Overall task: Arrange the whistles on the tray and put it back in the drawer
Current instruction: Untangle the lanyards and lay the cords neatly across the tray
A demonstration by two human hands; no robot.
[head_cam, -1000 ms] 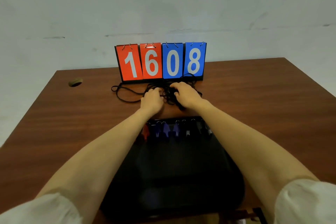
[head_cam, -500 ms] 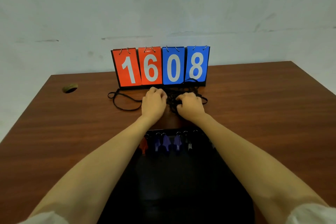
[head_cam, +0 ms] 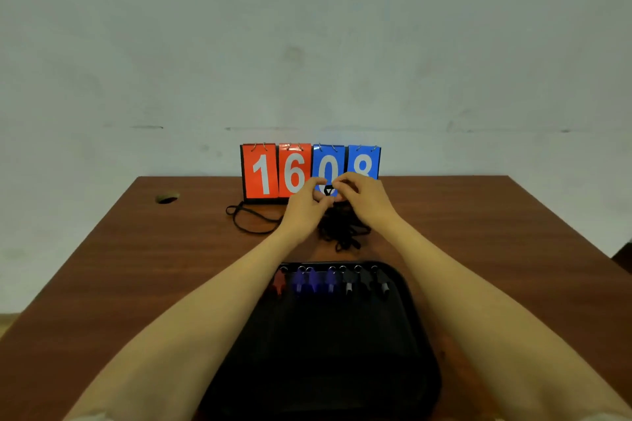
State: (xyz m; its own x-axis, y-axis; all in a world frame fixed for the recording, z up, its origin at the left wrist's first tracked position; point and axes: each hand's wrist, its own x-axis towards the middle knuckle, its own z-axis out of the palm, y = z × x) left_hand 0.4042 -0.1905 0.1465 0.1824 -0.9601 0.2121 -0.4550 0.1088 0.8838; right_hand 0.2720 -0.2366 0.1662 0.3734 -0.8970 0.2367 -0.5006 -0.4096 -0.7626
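Tray [head_cam: 328, 352]: black, nearest the viewer on the wooden table [head_cam: 102, 284], lying between the two forearms.
Whistles [head_cam: 328, 282]: set in a row along the tray's far edge; one red at the left, several blue in the middle, dark ones at the right, each with a small metal ring at its far end.
Cords [head_cam: 342, 232]: black tangle just beyond the tray, with one loop trailing off to the left of the heap.
Left hand [head_cam: 304, 210]: raised over the cords beyond the tray, thumb and forefinger pinched on a black strand.
Right hand [head_cam: 364, 198]: beside the left, fingertips closed on the same strand, a small triangle of cord showing between the two hands.
Scoreboard [head_cam: 310, 170]: farthest from the tray, upright at the table's back edge; flip cards read "1 6" on red and "0 8" on blue, the blue cards partly hidden by the hands.
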